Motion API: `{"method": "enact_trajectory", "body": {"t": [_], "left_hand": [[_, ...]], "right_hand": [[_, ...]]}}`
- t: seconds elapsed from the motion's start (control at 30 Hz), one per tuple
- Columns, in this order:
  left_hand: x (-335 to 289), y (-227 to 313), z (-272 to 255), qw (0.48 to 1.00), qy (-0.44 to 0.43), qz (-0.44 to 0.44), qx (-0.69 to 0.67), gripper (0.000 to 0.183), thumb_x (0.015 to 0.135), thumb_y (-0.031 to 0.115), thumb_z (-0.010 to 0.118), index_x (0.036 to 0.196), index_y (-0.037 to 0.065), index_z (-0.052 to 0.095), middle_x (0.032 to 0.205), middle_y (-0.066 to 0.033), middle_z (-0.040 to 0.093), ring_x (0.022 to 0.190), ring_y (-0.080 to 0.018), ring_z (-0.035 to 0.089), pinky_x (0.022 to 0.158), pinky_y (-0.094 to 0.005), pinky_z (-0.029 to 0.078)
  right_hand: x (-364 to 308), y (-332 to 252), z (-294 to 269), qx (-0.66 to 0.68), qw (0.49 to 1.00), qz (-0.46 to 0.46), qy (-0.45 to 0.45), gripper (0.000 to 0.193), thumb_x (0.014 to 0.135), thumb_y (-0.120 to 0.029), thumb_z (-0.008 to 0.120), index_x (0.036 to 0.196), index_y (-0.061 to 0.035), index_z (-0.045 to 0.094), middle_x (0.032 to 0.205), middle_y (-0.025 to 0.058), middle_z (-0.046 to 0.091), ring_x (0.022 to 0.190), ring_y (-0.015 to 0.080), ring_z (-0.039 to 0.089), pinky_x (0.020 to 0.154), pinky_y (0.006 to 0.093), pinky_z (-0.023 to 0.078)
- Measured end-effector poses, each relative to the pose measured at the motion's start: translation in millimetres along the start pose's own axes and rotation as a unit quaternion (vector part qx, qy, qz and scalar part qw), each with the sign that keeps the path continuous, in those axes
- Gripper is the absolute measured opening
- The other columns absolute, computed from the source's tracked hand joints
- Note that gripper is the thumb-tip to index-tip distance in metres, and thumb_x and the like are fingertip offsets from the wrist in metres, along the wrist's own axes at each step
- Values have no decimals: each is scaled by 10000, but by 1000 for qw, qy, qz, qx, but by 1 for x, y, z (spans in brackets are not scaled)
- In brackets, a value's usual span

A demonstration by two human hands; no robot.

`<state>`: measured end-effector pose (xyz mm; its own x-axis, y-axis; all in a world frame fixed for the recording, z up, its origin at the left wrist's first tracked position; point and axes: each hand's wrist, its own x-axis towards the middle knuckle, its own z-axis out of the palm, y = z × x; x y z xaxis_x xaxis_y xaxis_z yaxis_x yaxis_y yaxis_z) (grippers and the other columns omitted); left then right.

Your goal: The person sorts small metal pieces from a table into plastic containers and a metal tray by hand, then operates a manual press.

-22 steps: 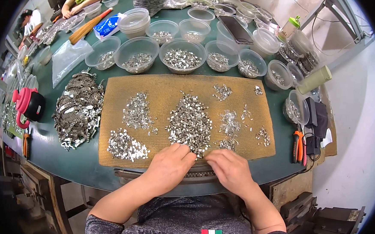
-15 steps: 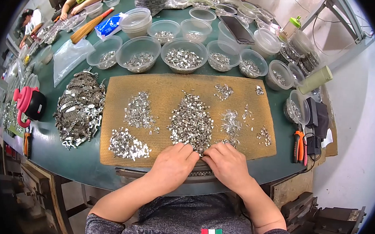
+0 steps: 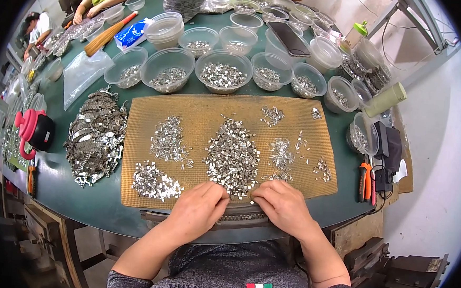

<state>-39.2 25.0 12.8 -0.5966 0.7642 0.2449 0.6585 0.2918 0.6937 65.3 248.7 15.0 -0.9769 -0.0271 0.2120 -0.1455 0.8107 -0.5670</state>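
Note:
My left hand point(image 3: 197, 210) is closed, fingers curled down at the near edge of a tan textured mat point(image 3: 195, 110). Across a small gap, my right hand point(image 3: 283, 206) pinches beside the mat's front edge; whatever is between the fingertips of either hand is too small or hidden to name. Just beyond them lies a large pile of small silvery metal pieces point(image 3: 232, 154). Between and below the hands runs a dark narrow bar point(image 3: 239, 216) with a row of tiny metal pieces along it. Smaller piles point(image 3: 168, 139) of metal bits lie on both sides of the mat.
Clear plastic bowls point(image 3: 222, 85) of metal pieces line the mat's far side. Left of it lies a heap of linked metal strips point(image 3: 96, 136), then a pink-and-black mug point(image 3: 35, 132). Orange-handled pliers point(image 3: 365, 181) lie at right. A phone point(image 3: 289, 39) rests on bowls. Other people sit farther off.
My hands have drawn apart: the left has shifted left and slightly nearer me, the right slightly right. More of the dark bar shows between them.

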Motion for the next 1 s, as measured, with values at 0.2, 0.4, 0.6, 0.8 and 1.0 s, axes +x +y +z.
{"method": "enact_trajectory", "body": {"t": [0.2, 0.4, 0.6, 0.8, 1.0], "left_hand": [[-9, 3, 1, 999, 12, -14, -34, 117, 906, 58, 729, 989, 34, 651, 906, -118, 665, 839, -323, 672, 723, -419, 537], [-12, 12, 7, 997, -13, -18, -73, 114, 884, 42, 751, 970, 39, 676, 911, -110, 695, 860, -307, 686, 748, -401, 546], [-11, 15, 19, 997, -34, 14, -61, 122, 858, 58, 769, 944, 47, 682, 900, -86, 696, 876, -294, 674, 757, -400, 543], [-11, 15, 18, 997, -55, 20, -46, 102, 854, 60, 767, 937, 43, 711, 960, -75, 702, 933, -290, 663, 796, -393, 542], [-8, 8, 3, 998, -29, -3, -64, 113, 876, 71, 756, 981, 45, 723, 955, -84, 695, 924, -292, 666, 795, -386, 547]], "right_hand": [[-2, -5, 2, -54, 998, -19, -11, 139, 874, -157, 763, 966, -80, 690, 993, 32, 648, 924, 252, 653, 776, 381, 556], [0, -10, 3, -82, 996, -42, -13, 137, 866, -147, 764, 946, -84, 673, 981, 38, 634, 899, 248, 639, 770, 376, 551], [-1, -9, 6, -91, 995, -41, -5, 111, 870, -105, 736, 935, -69, 655, 979, 38, 642, 887, 250, 642, 754, 378, 549], [-2, -8, 7, -76, 996, -42, 12, 118, 860, -95, 741, 925, -65, 648, 974, 42, 646, 878, 252, 645, 744, 379, 550], [-4, -7, 3, -58, 997, -42, 17, 155, 854, -87, 754, 941, -61, 628, 982, 55, 650, 888, 266, 659, 757, 386, 555]]}}
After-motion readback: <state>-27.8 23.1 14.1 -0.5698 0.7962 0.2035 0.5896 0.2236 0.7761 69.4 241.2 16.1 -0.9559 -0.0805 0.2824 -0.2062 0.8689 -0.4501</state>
